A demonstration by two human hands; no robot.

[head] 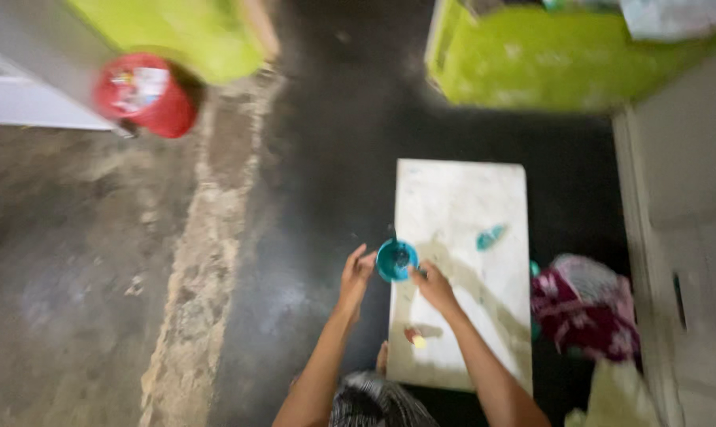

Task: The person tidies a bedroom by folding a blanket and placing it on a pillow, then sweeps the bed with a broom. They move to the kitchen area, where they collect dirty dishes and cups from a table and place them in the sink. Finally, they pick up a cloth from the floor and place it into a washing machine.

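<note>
A small teal round cup (pixel 396 260) sits between both of my hands, above the left edge of a white rectangular slab (pixel 460 205) that lies on the dark wet floor. My left hand (pixel 355 273) touches the cup's left side and my right hand (pixel 432 285) grips its right rim. A teal smear (pixel 491 236) marks the slab further right. Near my right forearm a small yellow and red object (pixel 415 339) lies on the slab. The picture is blurred, so the cup's contents are unclear.
A red round container (pixel 144 93) stands at the upper left beside a lime green wall (pixel 176 32). Another lime green wall (pixel 532 59) rises at the top right. A maroon patterned cloth (pixel 583 304) lies right of the slab. Rough bare concrete (pixel 73 261) covers the left.
</note>
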